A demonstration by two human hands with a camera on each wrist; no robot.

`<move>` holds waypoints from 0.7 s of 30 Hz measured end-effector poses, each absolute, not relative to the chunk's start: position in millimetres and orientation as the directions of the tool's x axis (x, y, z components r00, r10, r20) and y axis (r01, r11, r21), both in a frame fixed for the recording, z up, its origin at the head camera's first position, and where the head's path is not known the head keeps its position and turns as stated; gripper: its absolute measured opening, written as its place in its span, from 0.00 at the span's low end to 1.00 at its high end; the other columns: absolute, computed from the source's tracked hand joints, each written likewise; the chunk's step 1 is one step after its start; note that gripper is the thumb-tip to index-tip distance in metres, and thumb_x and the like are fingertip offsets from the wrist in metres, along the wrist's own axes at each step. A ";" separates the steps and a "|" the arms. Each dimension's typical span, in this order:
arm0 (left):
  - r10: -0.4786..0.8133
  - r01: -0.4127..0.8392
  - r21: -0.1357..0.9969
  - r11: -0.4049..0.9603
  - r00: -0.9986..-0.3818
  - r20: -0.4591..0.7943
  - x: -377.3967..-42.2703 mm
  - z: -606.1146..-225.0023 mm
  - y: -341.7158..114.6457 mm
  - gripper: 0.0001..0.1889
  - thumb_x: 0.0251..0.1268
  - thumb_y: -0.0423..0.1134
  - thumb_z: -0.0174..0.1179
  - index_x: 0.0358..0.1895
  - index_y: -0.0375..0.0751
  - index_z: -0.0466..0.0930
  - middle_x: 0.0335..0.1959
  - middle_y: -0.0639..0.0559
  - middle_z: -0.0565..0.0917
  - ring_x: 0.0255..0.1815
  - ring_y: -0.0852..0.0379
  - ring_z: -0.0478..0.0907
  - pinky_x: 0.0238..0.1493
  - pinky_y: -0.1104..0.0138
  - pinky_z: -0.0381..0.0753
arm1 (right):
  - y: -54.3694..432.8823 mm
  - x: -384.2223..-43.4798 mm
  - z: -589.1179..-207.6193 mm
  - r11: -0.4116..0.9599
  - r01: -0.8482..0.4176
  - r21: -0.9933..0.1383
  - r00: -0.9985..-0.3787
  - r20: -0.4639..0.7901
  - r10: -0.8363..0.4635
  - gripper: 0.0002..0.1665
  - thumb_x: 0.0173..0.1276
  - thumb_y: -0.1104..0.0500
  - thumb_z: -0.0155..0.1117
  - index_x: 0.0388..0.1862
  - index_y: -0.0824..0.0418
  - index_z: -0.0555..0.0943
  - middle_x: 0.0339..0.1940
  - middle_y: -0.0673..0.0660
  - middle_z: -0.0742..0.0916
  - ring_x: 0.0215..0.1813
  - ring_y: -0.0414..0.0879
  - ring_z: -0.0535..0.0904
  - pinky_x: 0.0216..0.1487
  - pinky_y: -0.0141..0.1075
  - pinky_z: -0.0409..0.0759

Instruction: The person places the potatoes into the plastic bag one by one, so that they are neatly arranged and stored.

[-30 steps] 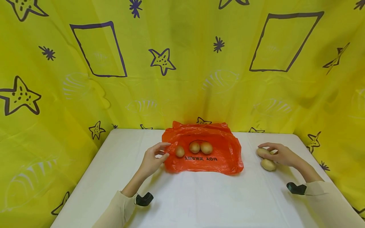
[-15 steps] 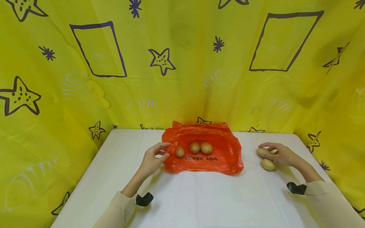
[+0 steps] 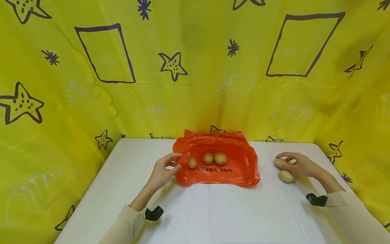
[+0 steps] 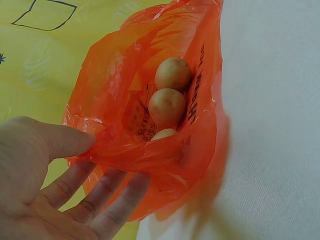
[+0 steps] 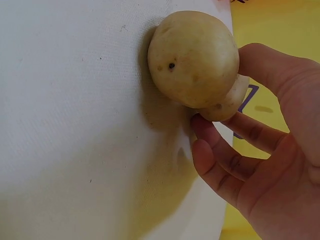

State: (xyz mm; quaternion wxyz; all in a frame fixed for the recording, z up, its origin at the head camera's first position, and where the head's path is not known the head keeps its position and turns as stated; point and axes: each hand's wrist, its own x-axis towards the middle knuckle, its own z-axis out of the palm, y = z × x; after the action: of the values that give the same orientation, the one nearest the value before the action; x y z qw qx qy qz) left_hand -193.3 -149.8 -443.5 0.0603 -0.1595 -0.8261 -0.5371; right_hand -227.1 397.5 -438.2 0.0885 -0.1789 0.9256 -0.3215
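Note:
A red plastic bag (image 3: 242, 171) lies on its side, mouth toward me. My left hand (image 3: 163, 171) pinches the left edge of its mouth; in the left wrist view the thumb (image 4: 70, 141) is inside the rim and the fingers show through the film. Within the bag sit a left potato (image 3: 192, 162), a middle potato (image 3: 208, 157) and a right potato (image 3: 220, 158). At the right, my right hand (image 3: 302, 165) grips a farther potato (image 5: 227, 104) between thumb and fingers. A nearer potato (image 5: 192, 57) lies right beside it and partly covers it in the right wrist view.
A white-covered table (image 3: 225, 213) carries everything. Yellow curtains (image 3: 201, 101) with starfish drawings rise behind it and on both sides. Each wrist wears a black device: the left device (image 3: 154, 213) and the right device (image 3: 317, 200).

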 end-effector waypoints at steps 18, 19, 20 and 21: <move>0.205 0.340 0.867 0.364 -0.938 0.281 -191.1 -441.7 -147.1 0.21 0.64 0.25 0.67 0.60 0.38 0.83 0.50 0.41 0.86 0.45 0.42 0.84 0.44 0.55 0.87 | 394.6 -225.6 -428.2 0.778 -0.337 -0.530 -0.920 0.011 -0.391 0.22 0.67 0.58 0.74 0.58 0.62 0.82 0.45 0.60 0.88 0.42 0.50 0.81 0.35 0.35 0.78; 0.206 0.339 0.866 0.367 -0.938 0.280 -191.4 -441.9 -147.3 0.20 0.64 0.25 0.67 0.59 0.39 0.83 0.50 0.42 0.86 0.45 0.43 0.84 0.45 0.55 0.87 | 394.7 -225.4 -427.4 0.778 -0.342 -0.527 -0.920 0.018 -0.393 0.22 0.67 0.59 0.74 0.58 0.62 0.82 0.44 0.59 0.88 0.41 0.50 0.80 0.35 0.35 0.78; 0.206 0.336 0.865 0.371 -0.939 0.277 -191.5 -441.7 -147.5 0.20 0.64 0.25 0.67 0.59 0.40 0.83 0.50 0.43 0.86 0.45 0.44 0.84 0.45 0.56 0.87 | 394.7 -225.1 -426.4 0.777 -0.348 -0.525 -0.919 0.026 -0.394 0.22 0.66 0.59 0.74 0.57 0.62 0.82 0.44 0.59 0.88 0.41 0.49 0.80 0.35 0.35 0.78; 0.207 0.335 0.865 0.373 -0.939 0.274 -191.8 -441.6 -147.7 0.20 0.64 0.25 0.67 0.59 0.40 0.83 0.50 0.43 0.86 0.45 0.44 0.84 0.45 0.56 0.87 | 394.6 -224.8 -425.4 0.776 -0.352 -0.524 -0.919 0.034 -0.394 0.21 0.66 0.59 0.74 0.57 0.62 0.82 0.43 0.59 0.88 0.40 0.49 0.80 0.34 0.34 0.78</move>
State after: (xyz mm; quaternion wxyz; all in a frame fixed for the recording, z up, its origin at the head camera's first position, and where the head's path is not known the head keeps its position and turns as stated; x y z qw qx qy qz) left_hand -191.8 -147.7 -441.6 0.0597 -0.1639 -0.8263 -0.5355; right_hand -224.8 394.6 -425.4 0.0389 -0.1980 0.9415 -0.2700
